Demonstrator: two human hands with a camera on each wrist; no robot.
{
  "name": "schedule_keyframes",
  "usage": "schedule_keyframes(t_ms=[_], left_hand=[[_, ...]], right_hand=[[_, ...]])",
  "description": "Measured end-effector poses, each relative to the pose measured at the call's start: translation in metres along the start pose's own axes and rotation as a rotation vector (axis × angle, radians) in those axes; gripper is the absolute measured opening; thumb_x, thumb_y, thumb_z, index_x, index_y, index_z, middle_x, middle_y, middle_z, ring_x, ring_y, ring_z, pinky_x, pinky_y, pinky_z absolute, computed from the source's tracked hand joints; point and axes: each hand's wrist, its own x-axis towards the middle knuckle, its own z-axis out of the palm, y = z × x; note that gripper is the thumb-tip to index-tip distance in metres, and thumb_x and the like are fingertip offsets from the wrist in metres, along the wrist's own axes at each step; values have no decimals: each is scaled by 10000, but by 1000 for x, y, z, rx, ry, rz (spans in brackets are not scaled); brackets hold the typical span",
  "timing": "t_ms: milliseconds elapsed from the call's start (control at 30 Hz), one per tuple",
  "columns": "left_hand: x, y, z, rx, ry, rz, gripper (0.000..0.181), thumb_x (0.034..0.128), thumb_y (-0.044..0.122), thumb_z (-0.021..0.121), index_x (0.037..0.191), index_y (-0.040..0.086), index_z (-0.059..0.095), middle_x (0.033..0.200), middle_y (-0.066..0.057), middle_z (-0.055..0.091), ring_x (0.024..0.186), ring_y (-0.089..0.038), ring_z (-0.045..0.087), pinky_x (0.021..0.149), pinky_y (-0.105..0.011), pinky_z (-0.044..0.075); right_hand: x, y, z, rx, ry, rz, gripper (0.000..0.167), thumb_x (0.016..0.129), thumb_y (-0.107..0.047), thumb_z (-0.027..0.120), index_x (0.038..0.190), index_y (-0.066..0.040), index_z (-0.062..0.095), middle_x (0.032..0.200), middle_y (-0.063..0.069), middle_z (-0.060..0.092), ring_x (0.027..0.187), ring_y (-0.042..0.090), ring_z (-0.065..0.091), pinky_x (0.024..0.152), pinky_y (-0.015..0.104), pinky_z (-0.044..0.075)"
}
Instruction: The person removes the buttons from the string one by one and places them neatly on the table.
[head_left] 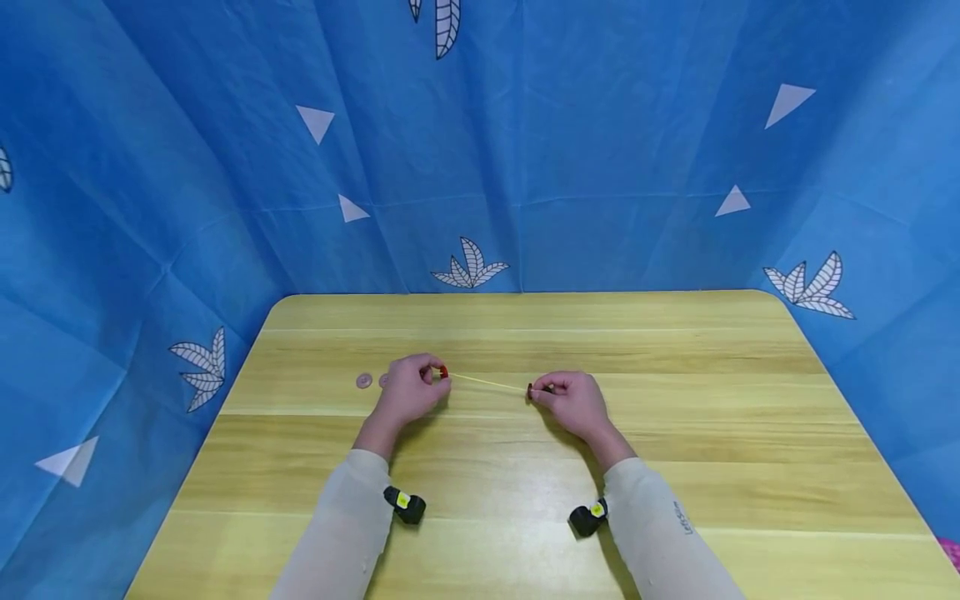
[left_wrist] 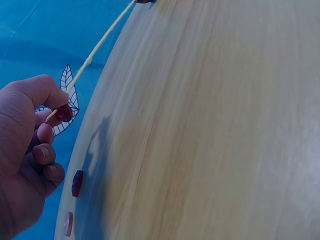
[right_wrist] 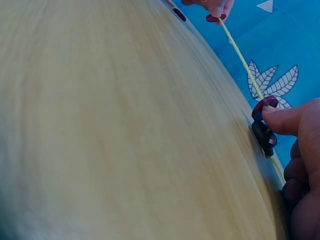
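Two bare hands [head_left: 411, 387] [head_left: 576, 402], two black cameras [head_left: 408, 507] [head_left: 587, 521] and one yellow string [head_left: 487, 382] show; two round discs [left_wrist: 77, 183] [left_wrist: 68, 224] lie left of the string; along it, one red disc [left_wrist: 64, 113] and at least two dark discs [right_wrist: 264, 103] [right_wrist: 262, 134].

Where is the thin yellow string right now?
In the head view, the thin yellow string runs straight, just below centre, between the left hand and the right hand, over the pale wood-grain table.

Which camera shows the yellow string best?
The right wrist view: the yellow string looks thick there, and you can see it stretch from the left hand to the right hand. The head view shows just a thin line between the hands. The left wrist view cuts it off at the top.
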Motion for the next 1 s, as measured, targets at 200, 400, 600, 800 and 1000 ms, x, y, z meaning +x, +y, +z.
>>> schedule_keyframes(t_ms=[200,400,600,800,1000], left_hand=[[-3,-2,-4,-29,-7,-15,210,862,193,757,1037,81,723,698,-17,545,604,-189,473,731,-410,413],[-5,-7,-8,-55,-10,-13,205,859,145,756,1039,54,717,689,-46,535,581,-191,453,706,-366,459],[-8,-11,-11,-63,-16,-31,214,855,142,755,1045,53,714,678,-33,524,576,-189,452,727,-381,443],[-11,-16,-17,15,20,-10,158,829,187,766,951,102,716,655,17,531,649,-178,510,929,-578,129],[-13,-22,-22,28,24,-6,142,833,208,755,879,107,668,624,19,504,694,-200,537,935,-526,199]], right_hand=[[0,2,2,-20,3,5,69,883,-138,763,837,-180,792,580,-56,590,490,115,328,588,315,356],[0,2,3,-17,2,0,59,875,-136,773,842,-180,795,535,-42,536,474,110,322,550,302,332],[0,2,4,-9,6,4,67,866,-122,781,840,-182,795,511,-37,492,471,110,325,545,299,335],[-1,1,4,-5,6,9,68,872,-120,774,837,-176,793,527,-38,511,480,115,327,556,302,336],[0,-1,1,2,-3,12,58,885,-130,763,848,-163,792,576,-31,573,495,120,341,594,317,358]])
